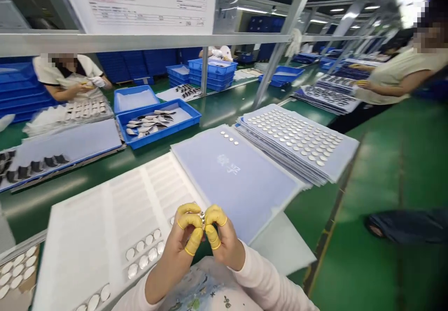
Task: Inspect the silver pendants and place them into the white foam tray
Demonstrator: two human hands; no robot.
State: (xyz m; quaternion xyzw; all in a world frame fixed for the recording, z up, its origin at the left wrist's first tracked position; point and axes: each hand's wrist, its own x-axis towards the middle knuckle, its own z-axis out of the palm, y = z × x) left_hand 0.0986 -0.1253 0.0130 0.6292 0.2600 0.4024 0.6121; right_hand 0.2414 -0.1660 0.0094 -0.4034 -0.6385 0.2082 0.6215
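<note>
A small silvery metal piece (202, 217) sits pinched between my fingertips, so mostly hidden that I cannot make out its shape. My left hand (178, 248) and right hand (223, 238) are both closed in on it, with the yellow rubber finger cots (194, 241) meeting around it in a firm, two-handed grasp. The step in hand looks like close handling of this one piece, held just above the work surface, and the hold calls for steady fingertips, since something so small could easily slip. Below my hands lies a white sheet (122, 208), with rows of oval silvery pieces (143, 255) near its edge. Just beyond it, a pale blue-grey sheet (245, 194) carries a few round silvery pieces (229, 137), beside a stack of sheets (297, 138) dotted with many more. Farther off, a blue plastic tray (157, 124) holds a loose pile of silvery and dark pieces.
</note>
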